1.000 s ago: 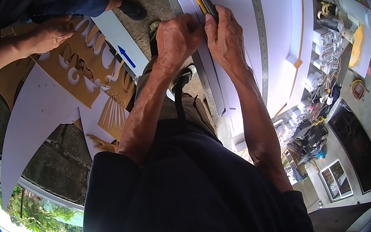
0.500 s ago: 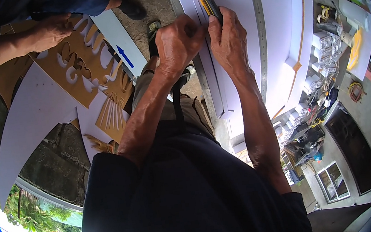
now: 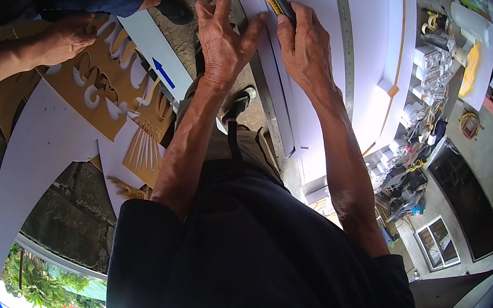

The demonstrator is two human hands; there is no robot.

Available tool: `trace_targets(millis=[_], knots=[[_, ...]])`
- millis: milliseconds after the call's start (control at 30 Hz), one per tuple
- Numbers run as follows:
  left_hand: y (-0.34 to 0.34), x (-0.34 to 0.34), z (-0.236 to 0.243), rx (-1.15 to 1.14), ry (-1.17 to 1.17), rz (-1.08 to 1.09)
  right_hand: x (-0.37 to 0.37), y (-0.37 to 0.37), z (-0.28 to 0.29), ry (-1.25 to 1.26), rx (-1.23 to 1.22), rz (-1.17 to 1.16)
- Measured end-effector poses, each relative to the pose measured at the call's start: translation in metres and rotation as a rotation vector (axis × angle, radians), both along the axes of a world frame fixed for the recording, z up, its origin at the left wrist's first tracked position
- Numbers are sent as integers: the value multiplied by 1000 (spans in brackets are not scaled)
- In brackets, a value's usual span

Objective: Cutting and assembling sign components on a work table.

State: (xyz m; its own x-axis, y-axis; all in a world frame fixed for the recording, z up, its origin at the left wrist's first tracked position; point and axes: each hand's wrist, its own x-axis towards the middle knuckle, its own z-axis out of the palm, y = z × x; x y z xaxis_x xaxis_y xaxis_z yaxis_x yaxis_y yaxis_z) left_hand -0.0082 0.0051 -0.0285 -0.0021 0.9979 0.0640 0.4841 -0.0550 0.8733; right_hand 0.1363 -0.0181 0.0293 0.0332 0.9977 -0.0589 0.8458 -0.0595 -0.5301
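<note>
My right hand (image 3: pixel 306 51) grips a yellow-and-black utility knife (image 3: pixel 280 3), its blade pointing away over a large white sheet (image 3: pixel 325 119). Over the sheet's left edge, my left hand (image 3: pixel 224 49) is open, fingers spread; the thumb reaches toward a narrow white strip (image 3: pixel 261 4) along that edge. Whether the fingertips press on the strip is hard to tell. A dark line or gap runs lengthwise between the strip and the rest of the sheet. To the right of the knife, a long steel ruler (image 3: pixel 345 31) lies along the sheet.
At the left, another person's hand (image 3: pixel 63 41) rests by a brown board (image 3: pixel 77 104) with cut-out white curved shapes. A curved white panel (image 3: pixel 41 139) and a pale strip with a blue arrow (image 3: pixel 164 72) lie nearby. Cluttered supplies (image 3: pixel 433 69) line the right side.
My left hand has opened from a closed pinch near the knife and spread its fingers, shifting slightly forward and left. The knife in my right hand has moved only slightly.
</note>
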Motion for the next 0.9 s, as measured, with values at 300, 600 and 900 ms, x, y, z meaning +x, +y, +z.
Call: trace_targets(millis=[300,600,900], knots=[[1,-3,-4,-19,-14,-37,1,4,4,1,-22,18],[2,-2,-6,-3,-30,-52,0,6,8,-11,-40,31],[6,-3,-3,-140,-33,-109,-1,14,27,-50,-154,72]])
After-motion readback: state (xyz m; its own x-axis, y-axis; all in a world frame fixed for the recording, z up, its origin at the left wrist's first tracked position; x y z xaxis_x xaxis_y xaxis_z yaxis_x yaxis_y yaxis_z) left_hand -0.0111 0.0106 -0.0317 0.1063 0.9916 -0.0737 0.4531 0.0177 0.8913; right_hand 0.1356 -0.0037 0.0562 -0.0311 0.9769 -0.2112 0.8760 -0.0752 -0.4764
